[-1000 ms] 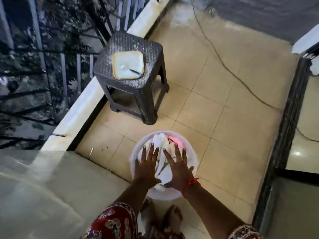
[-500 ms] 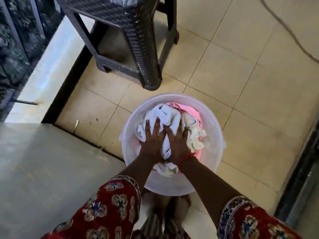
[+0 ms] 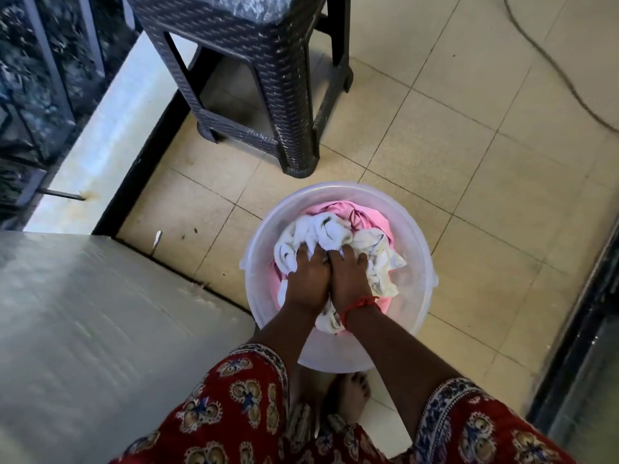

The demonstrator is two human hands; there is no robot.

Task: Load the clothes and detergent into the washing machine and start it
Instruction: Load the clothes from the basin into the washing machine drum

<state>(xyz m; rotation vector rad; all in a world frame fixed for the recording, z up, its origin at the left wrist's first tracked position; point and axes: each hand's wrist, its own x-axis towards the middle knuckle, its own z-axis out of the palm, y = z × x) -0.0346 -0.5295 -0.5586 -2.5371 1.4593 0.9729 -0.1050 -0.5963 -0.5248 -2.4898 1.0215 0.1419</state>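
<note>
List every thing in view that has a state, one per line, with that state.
left hand: fingers curled into the white cloth, gripping it.
right hand: fingers curled into the same pile, gripping it.
white cloth: crumpled, on top of the pile in the tub.
pink cloth: bunched underneath, still in the tub.
tub: upright on the tiled floor, holding clothes.
stool: standing upright beyond the tub, apart from it.

Head camera looks steeply down, close above tub (image 3: 418, 249).

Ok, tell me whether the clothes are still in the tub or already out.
In. The white and pink clothes are bunched inside the tub; left hand and right hand dig into them.
</note>
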